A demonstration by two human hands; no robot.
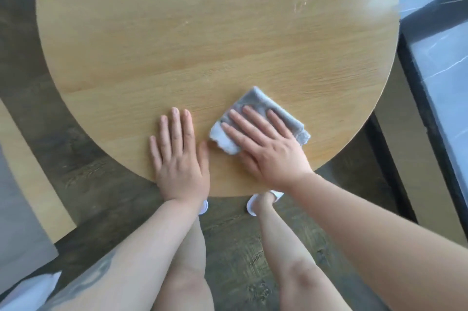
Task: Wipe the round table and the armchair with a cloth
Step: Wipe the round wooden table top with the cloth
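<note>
The round wooden table (202, 40) fills the upper part of the head view. A folded grey cloth (255, 103) lies on its near right part. My right hand (266, 146) presses flat on the cloth with straight fingers. Just left of it, my left hand (179, 156) rests flat on the bare tabletop near the front edge, thumb close to the cloth's corner. White smears and specks (301, 7) mark the table's far right area. No armchair is in view.
Dark wood-look floor (76, 159) surrounds the table. A dark-framed marble-patterned ledge (440, 65) runs along the right side. A pale wooden and grey surface (22, 196) sits at the left edge. My legs and white slippers (253, 205) stand below the table's front edge.
</note>
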